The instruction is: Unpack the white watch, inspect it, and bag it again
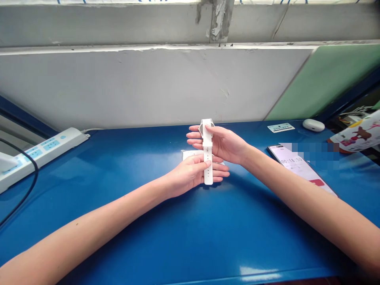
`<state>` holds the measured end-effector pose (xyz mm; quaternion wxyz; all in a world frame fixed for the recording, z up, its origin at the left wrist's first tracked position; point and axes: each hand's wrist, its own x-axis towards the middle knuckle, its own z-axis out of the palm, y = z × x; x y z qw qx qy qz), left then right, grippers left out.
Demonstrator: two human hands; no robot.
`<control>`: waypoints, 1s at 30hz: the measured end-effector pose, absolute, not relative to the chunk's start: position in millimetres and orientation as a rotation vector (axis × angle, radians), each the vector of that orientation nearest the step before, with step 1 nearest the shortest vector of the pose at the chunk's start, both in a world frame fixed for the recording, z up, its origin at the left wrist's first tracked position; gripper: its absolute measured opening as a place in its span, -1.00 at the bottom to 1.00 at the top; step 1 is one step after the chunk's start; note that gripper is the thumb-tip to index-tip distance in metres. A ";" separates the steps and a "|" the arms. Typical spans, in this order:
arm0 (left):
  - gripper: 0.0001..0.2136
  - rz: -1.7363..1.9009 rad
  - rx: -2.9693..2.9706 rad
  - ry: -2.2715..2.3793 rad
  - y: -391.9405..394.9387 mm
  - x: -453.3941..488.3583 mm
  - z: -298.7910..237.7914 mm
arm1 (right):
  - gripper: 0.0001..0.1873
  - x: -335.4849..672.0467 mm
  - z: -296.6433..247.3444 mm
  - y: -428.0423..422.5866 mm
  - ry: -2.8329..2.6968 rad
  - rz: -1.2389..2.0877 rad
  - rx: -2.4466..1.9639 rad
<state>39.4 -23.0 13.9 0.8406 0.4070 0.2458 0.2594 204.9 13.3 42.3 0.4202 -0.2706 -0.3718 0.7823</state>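
Observation:
A wristwatch [208, 138] with a white strap is held lengthwise above the desk, its strap end with the row of holes towards me. My left hand [192, 171] grips the lower strap, thumb on top and fingers stretched out beneath it. My right hand [224, 143] holds the upper part near the round case, thumb over the strap and fingers behind. The strap covers much of the case, so the dial is hidden. Behind my left hand lies a flat white item [190, 153], mostly covered, whose kind I cannot make out.
The blue desk [154, 237] meets a pale wall at the back. A white power strip [47, 152] with a black cable [31, 186] is on the left. To the right are a phone [299, 166] showing a timer, a card [280, 127], an earbud case [313, 125] and a printed bag [359, 132].

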 end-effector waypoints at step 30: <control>-0.82 0.551 0.805 0.526 -25.1 41.8 17.0 | -0.32 203.9 48.0 12.7 -0.859 2.036 -0.697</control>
